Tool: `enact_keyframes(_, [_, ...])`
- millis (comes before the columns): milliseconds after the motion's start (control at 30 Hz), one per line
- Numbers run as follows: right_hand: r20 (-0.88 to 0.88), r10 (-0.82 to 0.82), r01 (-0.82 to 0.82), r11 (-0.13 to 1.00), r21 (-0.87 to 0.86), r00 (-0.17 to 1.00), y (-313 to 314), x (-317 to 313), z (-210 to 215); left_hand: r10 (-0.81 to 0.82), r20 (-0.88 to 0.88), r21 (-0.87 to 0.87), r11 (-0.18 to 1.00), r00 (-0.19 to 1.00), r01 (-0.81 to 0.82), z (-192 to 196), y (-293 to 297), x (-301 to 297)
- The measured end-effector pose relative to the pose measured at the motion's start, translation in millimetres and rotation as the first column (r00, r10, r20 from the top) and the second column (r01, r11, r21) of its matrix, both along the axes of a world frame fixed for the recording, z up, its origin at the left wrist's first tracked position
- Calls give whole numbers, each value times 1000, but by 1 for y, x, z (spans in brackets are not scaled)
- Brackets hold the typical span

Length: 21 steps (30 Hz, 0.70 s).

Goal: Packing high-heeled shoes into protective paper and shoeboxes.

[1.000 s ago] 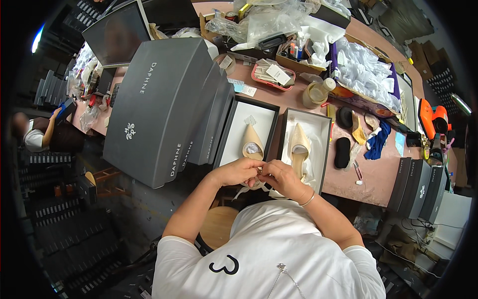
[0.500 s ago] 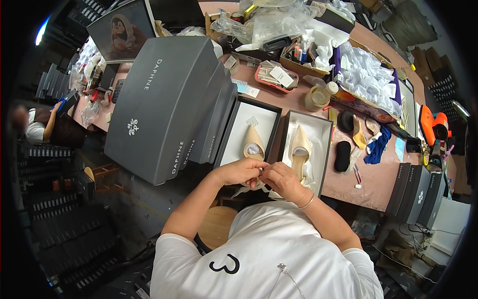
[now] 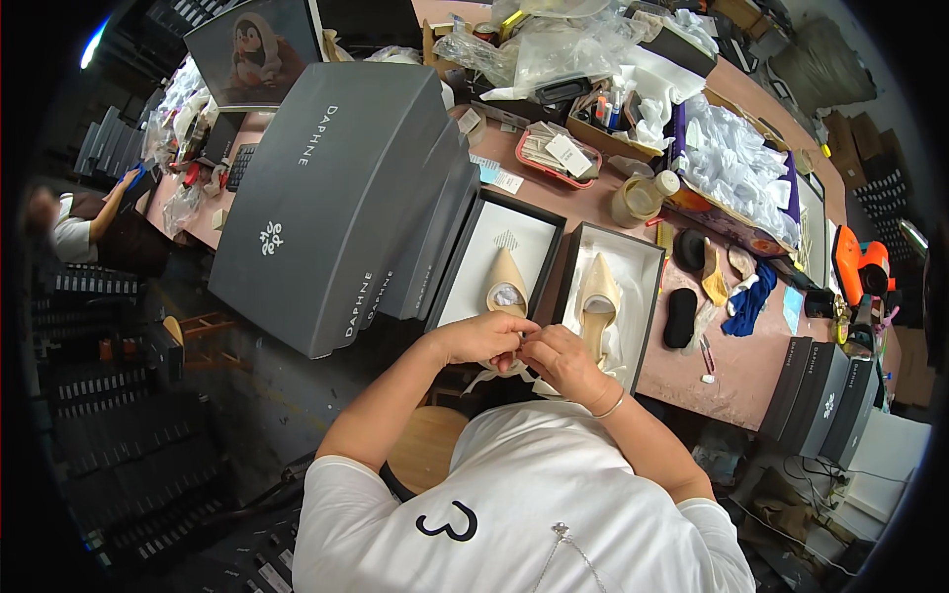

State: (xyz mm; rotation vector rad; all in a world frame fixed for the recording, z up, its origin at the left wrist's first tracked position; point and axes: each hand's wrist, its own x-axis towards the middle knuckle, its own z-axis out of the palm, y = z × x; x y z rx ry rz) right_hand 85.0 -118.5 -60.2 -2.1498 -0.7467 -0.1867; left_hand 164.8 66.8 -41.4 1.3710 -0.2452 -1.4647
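Note:
My left hand (image 3: 481,339) and my right hand (image 3: 563,358) meet over the near end of a beige pointed shoe (image 3: 506,272). Both have their fingers pinched together on something small that I cannot make out, probably at the shoe's back or strap. That shoe lies toe away from me in a dark shoe box part with a white inside (image 3: 465,267), with crumpled paper in its opening. To the right, a second beige pointed shoe (image 3: 599,287) rests on white tissue in another open shoe box (image 3: 643,296); my right hand is just beside it.
Large dark shoe boxes (image 3: 326,198) stand stacked at the left. Beyond lie a pink basket of tags (image 3: 559,158), a jar (image 3: 635,201) and a carton of white paper (image 3: 736,163). A black oval pad (image 3: 680,318) and blue cloth (image 3: 754,296) lie right, near more boxes (image 3: 820,400).
The view has shifted slightly. My hands stay together over the left shoe, and their fingers have moved only a little.

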Motion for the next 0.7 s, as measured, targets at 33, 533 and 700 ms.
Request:
enact_keyframes(33, [8,10,-10,1000,-24,1000,0,0,2,-9,6,1,1000,1000,9,0,0,1])
enact_keyframes(533, [-329,-30,87,983,160,944,-1,-3,15,-23,24,2,1000,999,23,-2,7,10])
enact_keyframes(700, [-266,-128,173,973,153,955,-9,1,16,61,142,-8,998,988,-61,-14,3,13])
